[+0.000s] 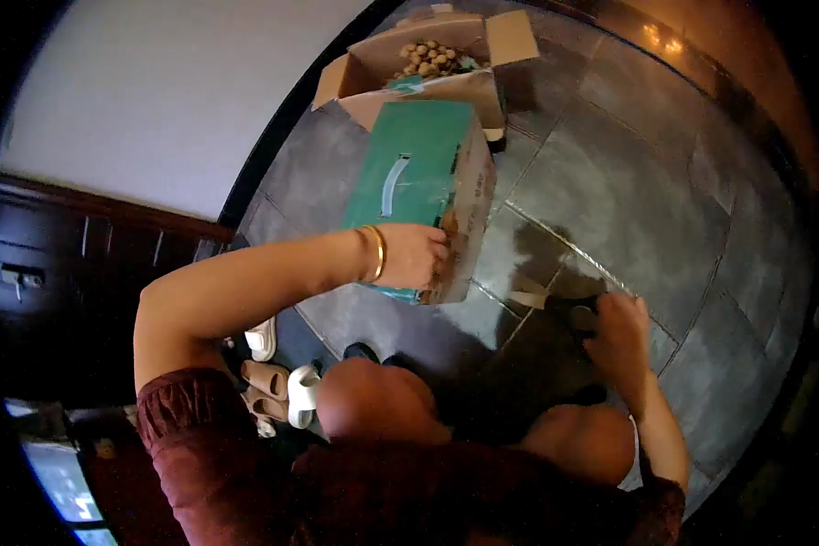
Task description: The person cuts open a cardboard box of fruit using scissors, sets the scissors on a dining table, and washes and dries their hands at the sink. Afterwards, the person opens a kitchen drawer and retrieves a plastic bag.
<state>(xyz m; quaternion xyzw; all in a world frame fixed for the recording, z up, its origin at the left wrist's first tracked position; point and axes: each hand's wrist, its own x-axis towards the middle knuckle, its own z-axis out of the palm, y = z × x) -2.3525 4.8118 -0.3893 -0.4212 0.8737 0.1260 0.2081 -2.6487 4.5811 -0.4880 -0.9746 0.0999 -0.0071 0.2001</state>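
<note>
A green-topped cardboard box (428,136) with a pale strap handle (394,186) stands on the floor in front of me. My left hand (414,255), with a gold bangle on its wrist, rests on the box's near end, its fingers curled over the right top edge. Off to the right, my right hand (621,329) is closed around what looks like a pair of scissors (578,305) with black handles. Their pale blade points left, apart from the box. The fingertips of the right hand are partly hidden.
Behind the green box stands an open brown carton (364,73) with its flaps out, holding round tan fruit (428,59) in a bunch. Several slippers (268,378) lie at lower left, near my knees. A white wall (155,109) and dark wooden panelling (91,246) border the grey tiled floor (628,182).
</note>
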